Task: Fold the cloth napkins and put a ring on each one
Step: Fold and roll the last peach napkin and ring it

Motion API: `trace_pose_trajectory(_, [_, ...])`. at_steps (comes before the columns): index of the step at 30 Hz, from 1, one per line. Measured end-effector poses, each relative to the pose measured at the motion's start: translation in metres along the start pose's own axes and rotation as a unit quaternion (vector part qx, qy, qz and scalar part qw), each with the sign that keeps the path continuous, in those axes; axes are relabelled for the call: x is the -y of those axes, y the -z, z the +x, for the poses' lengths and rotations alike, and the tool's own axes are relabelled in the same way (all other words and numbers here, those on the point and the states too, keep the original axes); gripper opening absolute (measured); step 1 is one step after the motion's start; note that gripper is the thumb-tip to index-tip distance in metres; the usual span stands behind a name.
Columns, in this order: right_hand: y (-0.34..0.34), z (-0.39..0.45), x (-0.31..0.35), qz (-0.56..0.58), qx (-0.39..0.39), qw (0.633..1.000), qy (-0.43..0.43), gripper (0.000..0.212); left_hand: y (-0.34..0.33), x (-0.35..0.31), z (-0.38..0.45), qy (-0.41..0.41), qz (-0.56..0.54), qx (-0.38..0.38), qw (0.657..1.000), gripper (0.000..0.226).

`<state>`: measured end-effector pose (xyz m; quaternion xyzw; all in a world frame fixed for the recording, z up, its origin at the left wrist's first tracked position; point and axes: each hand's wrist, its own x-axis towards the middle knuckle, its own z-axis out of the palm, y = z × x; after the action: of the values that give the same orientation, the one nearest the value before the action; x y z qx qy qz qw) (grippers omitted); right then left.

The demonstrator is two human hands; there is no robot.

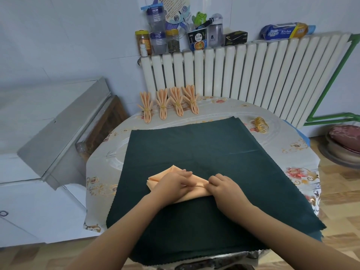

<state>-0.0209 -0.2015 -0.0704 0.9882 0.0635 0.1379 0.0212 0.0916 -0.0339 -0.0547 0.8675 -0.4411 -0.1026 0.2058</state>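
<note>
Peach napkin (196, 189) lies partly folded on the dark green cloth (194, 145), long axis left–right. Left hand (173, 184) presses flat on it; right hand (222, 187) pinches its right end. Gold rings (261, 124) lie far right, nearer the right hand.

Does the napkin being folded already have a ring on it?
No: the peach napkin under both hands is bare; the gold rings lie apart.

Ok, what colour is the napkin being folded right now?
Peach-orange napkin, under both hands on the dark green cloth; the head view shows it.
</note>
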Motion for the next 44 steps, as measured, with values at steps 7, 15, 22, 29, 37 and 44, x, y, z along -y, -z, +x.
trace_pose_trajectory(7, [0.025, 0.027, 0.000, 0.030, 0.141, 0.989, -0.035, 0.022, 0.013, -0.005, 0.011, 0.053, 0.002, 0.024, 0.998, 0.013])
trace_pose_trajectory(15, [0.031, 0.065, -0.010, 0.180, 0.265, 0.939, -0.127, 0.016, 0.034, -0.023, 0.053, 0.095, 0.150, 0.171, 0.969, 0.011])
trace_pose_trajectory(22, [0.027, 0.070, -0.012, 0.176, 0.318, 0.916, -0.171, 0.044, 0.036, -0.023, 0.067, 0.126, 0.157, 0.227, 0.953, 0.049])
trace_pose_trajectory(29, [0.028, 0.068, -0.004, 0.124, 0.312, 0.929, -0.154, 0.026, 0.040, -0.033, 0.065, 0.105, 0.196, 0.269, 0.937, 0.037])
trace_pose_trajectory(37, [0.026, 0.052, 0.002, 0.090, 0.256, 0.956, -0.108, 0.018, 0.039, -0.041, 0.051, 0.067, 0.242, 0.252, 0.934, 0.019])
trace_pose_trajectory(44, [0.031, 0.040, 0.008, 0.064, 0.118, 0.986, -0.098, 0.016, 0.054, -0.065, 0.034, -0.020, 0.423, 0.147, 0.894, 0.014])
